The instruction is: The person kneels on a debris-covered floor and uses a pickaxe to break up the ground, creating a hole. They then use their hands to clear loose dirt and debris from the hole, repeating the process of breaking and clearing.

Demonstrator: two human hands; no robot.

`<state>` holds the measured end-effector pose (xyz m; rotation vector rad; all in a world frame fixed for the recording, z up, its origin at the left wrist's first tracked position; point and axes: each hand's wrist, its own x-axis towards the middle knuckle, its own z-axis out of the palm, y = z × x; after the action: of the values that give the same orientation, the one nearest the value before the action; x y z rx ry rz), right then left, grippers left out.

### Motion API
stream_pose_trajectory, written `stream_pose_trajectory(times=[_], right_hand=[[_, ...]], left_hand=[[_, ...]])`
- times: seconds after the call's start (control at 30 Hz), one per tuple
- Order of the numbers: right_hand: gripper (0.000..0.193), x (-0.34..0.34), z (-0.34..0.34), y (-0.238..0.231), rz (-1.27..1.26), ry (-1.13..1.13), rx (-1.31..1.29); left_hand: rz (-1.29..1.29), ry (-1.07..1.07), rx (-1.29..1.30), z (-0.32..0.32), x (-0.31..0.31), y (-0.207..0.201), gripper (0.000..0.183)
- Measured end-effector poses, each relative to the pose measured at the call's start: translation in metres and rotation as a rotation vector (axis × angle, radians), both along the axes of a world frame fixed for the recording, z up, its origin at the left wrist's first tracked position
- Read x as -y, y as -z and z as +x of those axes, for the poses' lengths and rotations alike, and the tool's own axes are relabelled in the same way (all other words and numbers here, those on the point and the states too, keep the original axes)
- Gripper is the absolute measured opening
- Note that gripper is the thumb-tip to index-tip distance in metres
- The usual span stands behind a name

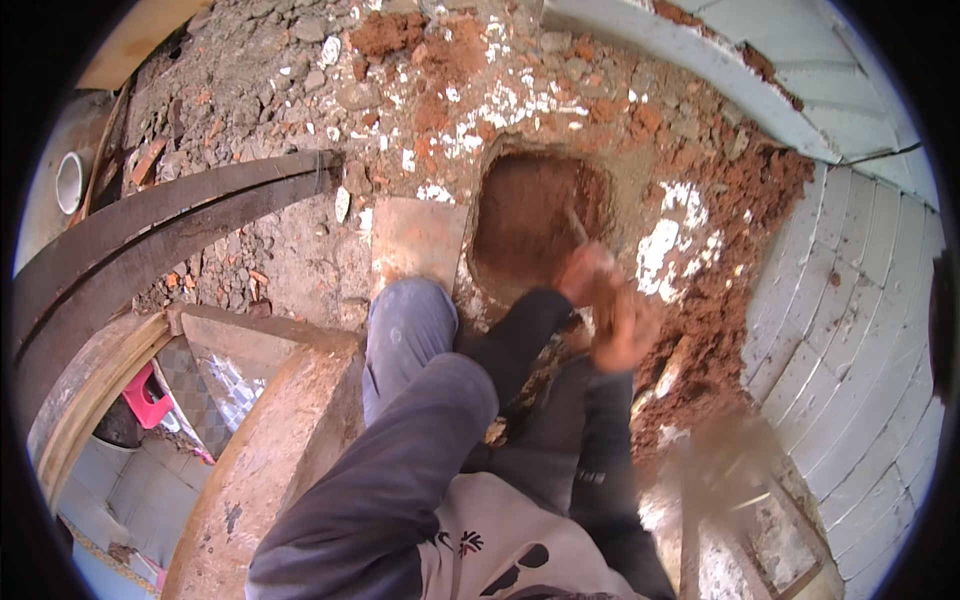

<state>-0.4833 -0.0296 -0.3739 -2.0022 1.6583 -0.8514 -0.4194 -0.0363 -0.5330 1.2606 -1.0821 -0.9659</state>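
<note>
A squarish hole [530, 215] with reddish-brown earth walls opens in the ground in front of me. My left hand [583, 272] is closed around a thin rod-like tool [577, 226] at the hole's right side. The tool's far end points into the hole; its exact kind I cannot make out. Nearer to me, my right hand [626, 328] is slightly blurred, its fingers curled, apparently around the same tool. Dark sleeves cover both forearms. Against the hole's left edge lies a flat, square tile-like slab [417, 238], touching my knee.
Loose red soil [705, 350] is heaped right of the hole, beside a grey tiled surface [850, 300]. A curved dark beam [180, 215] reaches in from the left over rubble [250, 100]. Lower left are a concrete ledge [260, 450] and a pink plastic item [148, 400]. A blurred brownish shape [730, 455] appears lower right.
</note>
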Motion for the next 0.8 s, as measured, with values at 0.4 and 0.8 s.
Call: stream_pose_trajectory(times=[0.4, 0.8], right_hand=[[0.020, 0.009, -0.035, -0.136, -0.073, -0.247, -0.284], [0.017, 0.060, -0.026, 0.057, -0.015, 0.182, 0.177]], left_hand=[[-0.011, -0.287, 0.141, 0.001, 0.027, -0.180, 0.028], [0.252, 0.084, 0.076, 0.025, 0.073, -0.028, 0.036]])
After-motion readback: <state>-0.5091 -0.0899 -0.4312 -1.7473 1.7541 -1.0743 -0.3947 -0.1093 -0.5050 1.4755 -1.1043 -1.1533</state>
